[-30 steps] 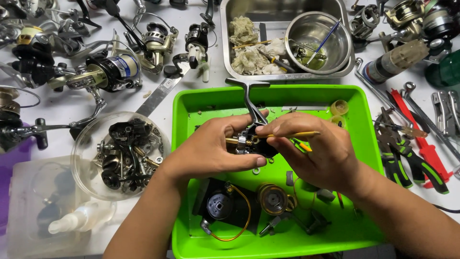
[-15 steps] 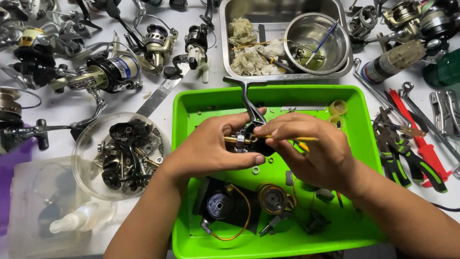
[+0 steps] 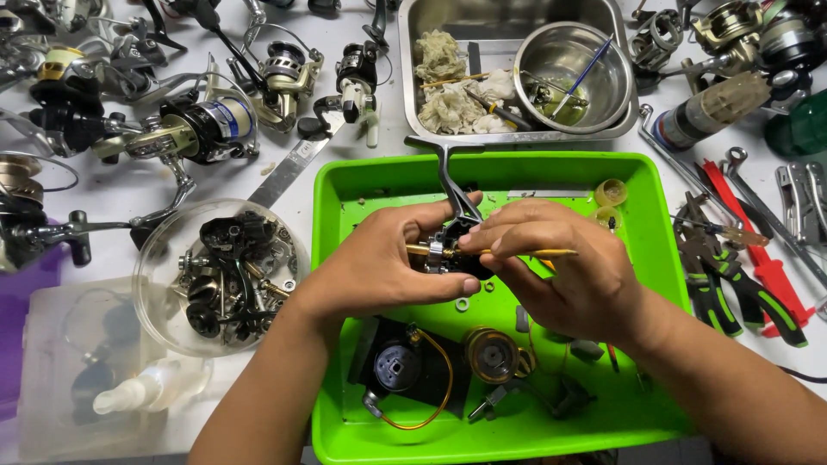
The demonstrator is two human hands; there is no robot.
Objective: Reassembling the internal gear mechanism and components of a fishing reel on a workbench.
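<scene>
Reel body [image 3: 448,250] under work, held above the middle of the green tray [image 3: 345,301]. My left hand [image 3: 388,267] is closed around the body from the tray's left side; my right hand [image 3: 560,267] pinches a thin yellow-handled tool [image 3: 551,253] whose tip meets the body's brass shaft end [image 3: 418,251]. Step in hand, as I judge it: working a small part at the shaft. The next move calls for a steady grip and fine tip control. The shaft runs left–right across the tray; the reel's foot stem [image 3: 448,176] points toward the tray's far rim.
</scene>
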